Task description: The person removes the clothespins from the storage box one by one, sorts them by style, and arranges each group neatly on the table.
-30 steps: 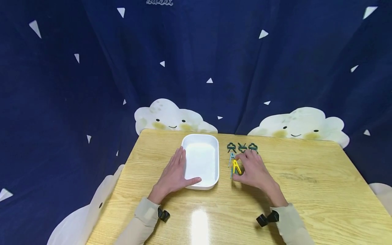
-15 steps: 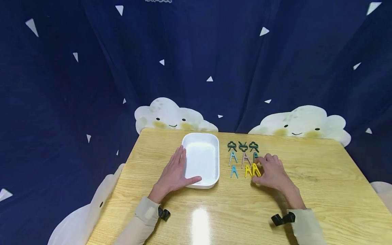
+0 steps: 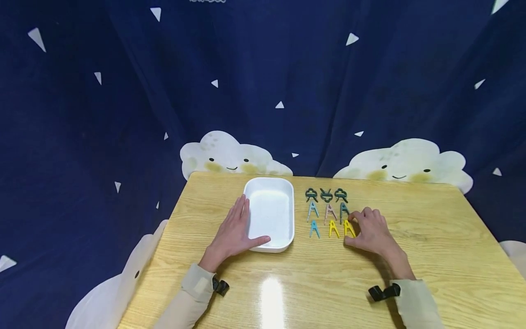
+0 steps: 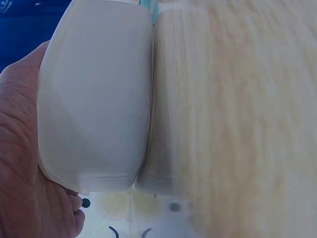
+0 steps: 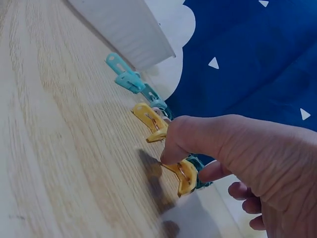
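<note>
My right hand (image 3: 371, 232) holds a yellow clothespin (image 3: 349, 227) between thumb and index finger, at the right end of the nearest row. In the right wrist view the same yellow clothespin (image 5: 187, 178) sits low by the table, partly covered by the thumb. Beside it lie another yellow clothespin (image 3: 334, 229) and a light blue one (image 3: 314, 229). My left hand (image 3: 232, 230) rests against the left side of the white tray (image 3: 290, 214), fingers straight, thumb stretched over the near rim. In the left wrist view the tray's outer wall (image 4: 96, 99) fills much of the picture.
Behind the nearest row lie a light blue clothespin (image 3: 312, 211), a pink one (image 3: 330, 213) and a dark green one (image 3: 344, 211). Farther back are several dark green clips (image 3: 326, 196). A dark blue curtain (image 3: 246, 68) with clouds hangs beyond the wooden table (image 3: 431, 237).
My right hand moved right from beside the tray with the yellow clothespin, to the end of the nearest row, then slightly farther right. The left hand stayed against the tray.
</note>
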A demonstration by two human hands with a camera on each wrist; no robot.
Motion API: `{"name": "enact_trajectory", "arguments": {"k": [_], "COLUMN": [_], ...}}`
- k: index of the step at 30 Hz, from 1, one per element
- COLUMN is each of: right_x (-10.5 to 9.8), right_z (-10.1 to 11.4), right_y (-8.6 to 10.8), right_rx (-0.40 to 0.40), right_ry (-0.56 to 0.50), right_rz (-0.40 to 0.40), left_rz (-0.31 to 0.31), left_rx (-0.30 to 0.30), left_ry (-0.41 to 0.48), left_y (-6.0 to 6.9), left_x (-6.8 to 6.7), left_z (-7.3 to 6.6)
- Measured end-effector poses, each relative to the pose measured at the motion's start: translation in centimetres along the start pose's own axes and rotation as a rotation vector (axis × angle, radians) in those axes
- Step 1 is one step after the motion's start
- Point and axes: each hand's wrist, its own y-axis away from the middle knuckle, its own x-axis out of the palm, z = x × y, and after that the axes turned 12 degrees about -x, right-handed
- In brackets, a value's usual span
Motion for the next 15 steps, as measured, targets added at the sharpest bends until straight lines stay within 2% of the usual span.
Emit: {"name": "enact_trajectory", "arguments": {"k": [4,9,12,15], "right_x": [-0.4,-0.9,-1.1,-1.2], "right_z": [0.0,0.1,0.5,0.9], "right_y": [0.4,1.0,1.3,1.8], "right_rx": [0.005,-0.013,-0.037,-0.054], "right_ry": [-0.011,-0.053,-0.065,-0.070], "right_rz": [-0.054,-0.221,-0.321,-0.400], "left_rz": [-0.005,-0.025,-0.051,-0.109], "left_rx": [0.003,0.026,0.031,0.025], "left_ry": [-0.009,-0.006,0.009,0.044], "left_y": [-0.1,-0.7,-0.9,-0.8], "left_x": [0.1,-0.1,-0.7,-1.8], "left_z": [0.1,0.5,0.8,1.0]}}
